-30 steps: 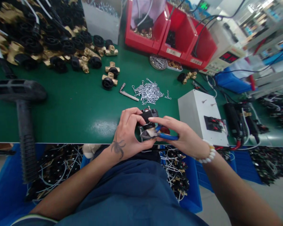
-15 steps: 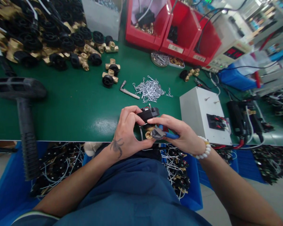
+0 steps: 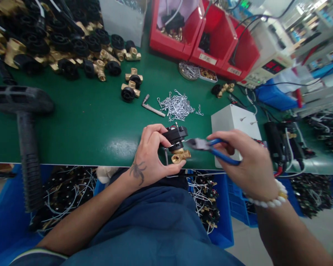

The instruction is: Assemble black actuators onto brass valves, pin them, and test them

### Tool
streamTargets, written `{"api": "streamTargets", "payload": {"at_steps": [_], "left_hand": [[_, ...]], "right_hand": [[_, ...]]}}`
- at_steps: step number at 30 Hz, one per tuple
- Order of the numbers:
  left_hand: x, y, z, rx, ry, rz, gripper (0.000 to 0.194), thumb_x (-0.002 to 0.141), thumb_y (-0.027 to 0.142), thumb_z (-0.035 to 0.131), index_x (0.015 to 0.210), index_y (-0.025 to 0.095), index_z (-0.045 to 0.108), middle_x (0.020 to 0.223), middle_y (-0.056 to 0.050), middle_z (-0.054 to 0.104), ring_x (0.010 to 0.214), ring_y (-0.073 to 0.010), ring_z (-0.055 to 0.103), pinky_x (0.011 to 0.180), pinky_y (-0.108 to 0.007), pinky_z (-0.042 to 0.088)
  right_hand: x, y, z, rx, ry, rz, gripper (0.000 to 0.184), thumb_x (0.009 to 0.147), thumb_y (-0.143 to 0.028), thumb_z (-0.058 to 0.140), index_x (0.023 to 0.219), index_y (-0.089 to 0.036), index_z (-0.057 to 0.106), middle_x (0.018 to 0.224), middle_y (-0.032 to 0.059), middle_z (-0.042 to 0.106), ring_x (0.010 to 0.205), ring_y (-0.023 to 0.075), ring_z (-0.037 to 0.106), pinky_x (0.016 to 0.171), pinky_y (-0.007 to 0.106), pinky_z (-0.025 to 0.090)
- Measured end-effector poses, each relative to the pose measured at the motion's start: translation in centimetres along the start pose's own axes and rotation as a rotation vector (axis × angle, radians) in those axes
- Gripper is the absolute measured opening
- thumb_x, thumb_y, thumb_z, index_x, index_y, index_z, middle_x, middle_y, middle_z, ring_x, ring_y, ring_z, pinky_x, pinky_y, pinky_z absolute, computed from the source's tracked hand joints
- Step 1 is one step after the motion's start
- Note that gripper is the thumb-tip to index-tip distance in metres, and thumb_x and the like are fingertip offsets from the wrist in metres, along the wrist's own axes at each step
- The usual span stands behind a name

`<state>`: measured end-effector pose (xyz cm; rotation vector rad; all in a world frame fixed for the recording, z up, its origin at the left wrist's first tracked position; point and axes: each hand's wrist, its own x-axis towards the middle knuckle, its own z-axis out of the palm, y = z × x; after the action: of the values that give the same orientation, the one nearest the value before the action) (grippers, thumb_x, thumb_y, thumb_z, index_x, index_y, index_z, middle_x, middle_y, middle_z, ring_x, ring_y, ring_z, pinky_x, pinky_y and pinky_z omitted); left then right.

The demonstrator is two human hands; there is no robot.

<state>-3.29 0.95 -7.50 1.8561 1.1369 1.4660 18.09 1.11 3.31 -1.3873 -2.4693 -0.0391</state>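
My left hand (image 3: 151, 155) is closed around a brass valve with a black cap (image 3: 177, 143), held above the near edge of the green table (image 3: 80, 122). My right hand (image 3: 246, 162) grips blue-handled pliers (image 3: 211, 147), their jaws pointing left and a short gap away from the valve. A pile of small silver metal clips (image 3: 176, 105) lies on the table just beyond the valve, with a small metal key tool (image 3: 152, 107) beside it.
Many brass-and-black valves (image 3: 72, 55) crowd the far left. Red bins (image 3: 205, 37) stand at the back, a white switch box (image 3: 235, 122) at right. A black handled tool (image 3: 24, 125) stands at left. Blue crates (image 3: 72, 195) of wired parts sit below the table edge.
My right hand has pulled the pliers away from the valve to the right and raised them. The valve's brass body now shows. My left hand has stayed where it was.
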Motion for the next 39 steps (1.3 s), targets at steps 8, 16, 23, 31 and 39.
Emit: {"api": "streamTargets", "payload": {"at_steps": [8, 16, 23, 31, 39], "left_hand": [[0.0, 0.0, 0.0, 0.018, 0.009, 0.011, 0.045, 0.066, 0.024, 0.084, 0.091, 0.022, 0.047, 0.11, -0.007, 0.055, 0.107, -0.0246, 0.058, 0.092, -0.044, 0.054], [0.0, -0.1, 0.2, 0.006, 0.012, 0.004, 0.044, 0.066, 0.024, 0.084, 0.09, 0.022, 0.046, 0.109, -0.007, 0.055, 0.106, -0.0244, 0.058, 0.093, -0.044, 0.053], [0.0, 0.0, 0.1, 0.008, 0.027, -0.008, 0.046, 0.063, 0.023, 0.085, 0.089, 0.023, 0.046, 0.109, -0.006, 0.055, 0.105, -0.0241, 0.059, 0.092, -0.043, 0.054], [0.0, 0.0, 0.1, 0.01, 0.036, -0.022, 0.046, 0.064, 0.023, 0.084, 0.09, 0.023, 0.047, 0.11, -0.007, 0.055, 0.105, -0.0241, 0.058, 0.091, -0.043, 0.054], [0.0, -0.1, 0.1, 0.0, 0.026, -0.045, 0.045, 0.065, 0.025, 0.084, 0.089, 0.022, 0.047, 0.11, -0.007, 0.055, 0.106, -0.0246, 0.058, 0.091, -0.044, 0.054]], "right_hand": [[-0.1, -0.1, 0.2, -0.113, -0.193, -0.014, 0.022, 0.085, -0.009, 0.051, 0.098, -0.016, 0.067, 0.077, 0.004, 0.064, 0.06, 0.0155, 0.056, 0.054, 0.028, 0.041], [-0.1, 0.0, 0.5, -0.076, 0.084, 0.069, 0.019, 0.087, -0.013, 0.053, 0.102, -0.019, 0.064, 0.08, 0.0034, 0.065, 0.062, 0.0144, 0.055, 0.057, 0.028, 0.042], [-0.2, 0.3, 0.4, -0.011, 0.269, 0.191, 0.013, 0.09, -0.021, 0.059, 0.102, -0.021, 0.064, 0.086, 0.0034, 0.066, 0.064, 0.0137, 0.057, 0.059, 0.028, 0.044], [0.2, 0.2, 0.5, -0.128, -0.05, -0.037, 0.021, 0.086, -0.009, 0.051, 0.1, -0.018, 0.064, 0.079, 0.0031, 0.062, 0.06, 0.0133, 0.054, 0.054, 0.027, 0.04], [0.0, 0.0, 1.1, -0.18, -0.17, -0.062, 0.02, 0.085, -0.009, 0.049, 0.097, -0.019, 0.061, 0.077, 0.0038, 0.063, 0.059, 0.0158, 0.055, 0.052, 0.029, 0.039]]}}
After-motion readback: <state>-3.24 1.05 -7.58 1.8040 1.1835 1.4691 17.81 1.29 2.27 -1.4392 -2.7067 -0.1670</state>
